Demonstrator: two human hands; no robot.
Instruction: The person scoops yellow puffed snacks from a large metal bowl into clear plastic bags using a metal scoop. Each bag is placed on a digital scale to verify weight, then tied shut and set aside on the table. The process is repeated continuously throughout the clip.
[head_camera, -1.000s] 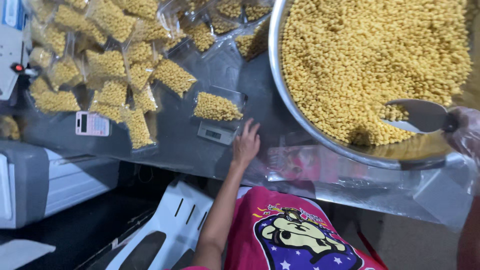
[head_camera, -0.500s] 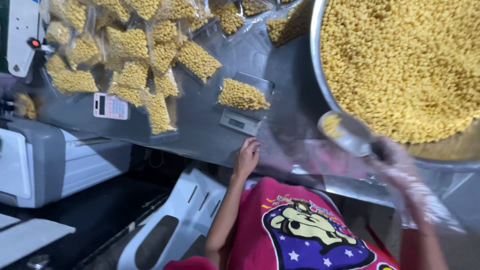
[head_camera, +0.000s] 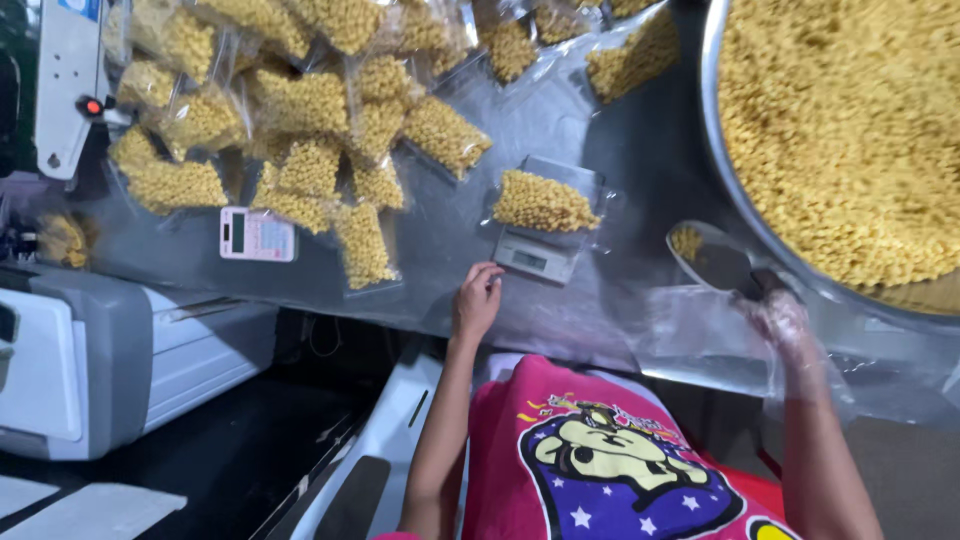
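Head view puts your right hand (head_camera: 790, 325) lower right of the frame, wrapped in a thin plastic glove, fingers clamped round the handle of a metal scoop (head_camera: 712, 260) that's carrying just a small pinch of the yellow snack pieces. The bag on the scale (head_camera: 545, 202) sits mid-frame on the small digital scale (head_camera: 540, 250), a bit left of the scoop. Your left hand (head_camera: 477, 302) rests on the table edge just below the scale, fingers loosely curled and holding nothing.

If it were me, I'd keep the scoop level on the way across so nothing rolls off onto the plastic sheet (head_camera: 700, 330), then tip slowly into the bag's mouth and let the display settle. Keep that left hand off the scale or the reading goes off. The big steel basin (head_camera: 725, 190) at upper right is right there for more, and the filled bags (head_camera: 290, 150) piled upper left are well out of the way.
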